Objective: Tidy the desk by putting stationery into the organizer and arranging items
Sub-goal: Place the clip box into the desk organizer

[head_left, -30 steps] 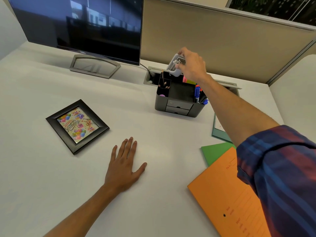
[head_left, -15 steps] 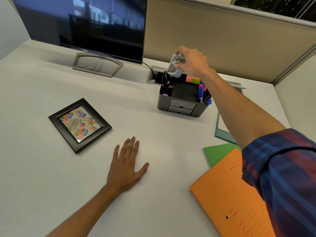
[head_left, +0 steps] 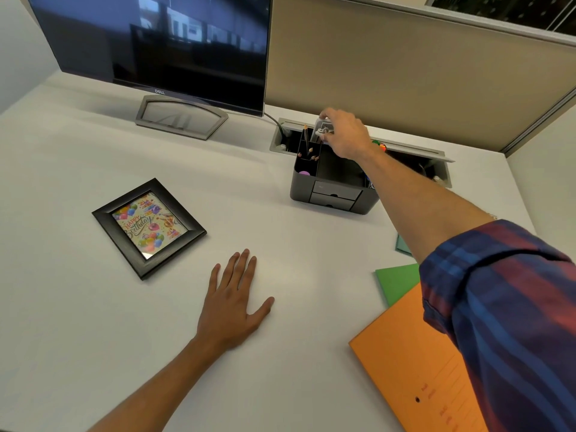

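On the white table (head_left: 78, 307) the left hand (head_left: 232, 304) lies flat with fingers spread. The dark organizer (head_left: 332, 187) sits near the back edge; over it the right hand (head_left: 344, 135) grips a small grey stapler-like item (head_left: 322, 130), fingers curled round it.

An office cubicle — a white bench (head_left: 78, 307) is closed in at the back by a beige fabric partition (head_left: 405, 73) with a metal edge. A Dell monitor (head_left: 156, 42) stands on its grey foot, its cable running to a cable trough (head_left: 414, 151) let into the bench top. A dark desk organizer (head_left: 330, 194) with small drawers holds pencils (head_left: 307, 141), and an orange folder (head_left: 414, 353), green paper (head_left: 399, 282) and a framed birthday card (head_left: 149, 227) lie about — desk-job furnishings throughout.
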Action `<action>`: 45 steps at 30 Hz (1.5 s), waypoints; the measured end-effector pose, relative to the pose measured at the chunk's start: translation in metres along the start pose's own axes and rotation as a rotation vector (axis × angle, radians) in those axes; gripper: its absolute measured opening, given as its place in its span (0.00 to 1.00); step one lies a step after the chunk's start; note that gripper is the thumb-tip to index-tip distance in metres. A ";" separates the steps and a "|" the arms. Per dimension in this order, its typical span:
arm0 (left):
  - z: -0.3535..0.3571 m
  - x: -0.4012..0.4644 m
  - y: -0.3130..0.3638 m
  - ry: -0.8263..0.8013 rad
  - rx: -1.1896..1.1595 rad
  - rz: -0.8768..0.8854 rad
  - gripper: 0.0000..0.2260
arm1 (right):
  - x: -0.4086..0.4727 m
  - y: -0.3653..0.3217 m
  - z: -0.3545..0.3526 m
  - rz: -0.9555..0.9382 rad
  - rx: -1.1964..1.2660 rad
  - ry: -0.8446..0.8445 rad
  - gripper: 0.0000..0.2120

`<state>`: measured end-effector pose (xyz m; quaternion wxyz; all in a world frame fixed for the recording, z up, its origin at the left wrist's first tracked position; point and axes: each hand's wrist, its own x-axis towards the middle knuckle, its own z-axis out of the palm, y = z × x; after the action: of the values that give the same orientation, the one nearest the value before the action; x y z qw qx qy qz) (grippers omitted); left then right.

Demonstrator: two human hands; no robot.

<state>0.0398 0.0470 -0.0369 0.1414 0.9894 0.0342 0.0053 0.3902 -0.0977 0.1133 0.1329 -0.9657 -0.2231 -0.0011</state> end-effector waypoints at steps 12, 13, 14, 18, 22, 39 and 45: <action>0.000 0.000 0.000 0.007 0.005 -0.003 0.35 | -0.030 0.001 0.016 -0.061 -0.041 0.174 0.14; 0.000 0.000 0.000 0.007 0.005 -0.001 0.35 | -0.036 0.001 0.016 -0.082 -0.043 0.197 0.15; 0.001 0.000 0.000 0.007 0.007 -0.001 0.35 | -0.044 0.000 0.015 -0.098 -0.045 0.199 0.15; 0.002 0.000 -0.001 0.012 0.007 0.003 0.36 | -0.077 0.003 0.017 -0.122 -0.022 0.085 0.15; 0.002 0.000 -0.001 0.014 0.008 0.005 0.36 | -0.094 0.008 0.020 -0.128 -0.061 -0.036 0.19; 0.001 -0.002 -0.003 0.068 -0.055 0.030 0.32 | -0.113 0.002 0.031 -0.135 -0.043 0.146 0.21; -0.007 -0.011 -0.013 0.237 -0.234 -0.051 0.21 | -0.140 -0.027 0.049 -0.161 0.116 0.215 0.15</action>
<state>0.0281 0.0611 -0.0335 0.2506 0.9574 0.0750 0.1222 0.2498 -0.1223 0.0638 0.2109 -0.9297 -0.2839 -0.1024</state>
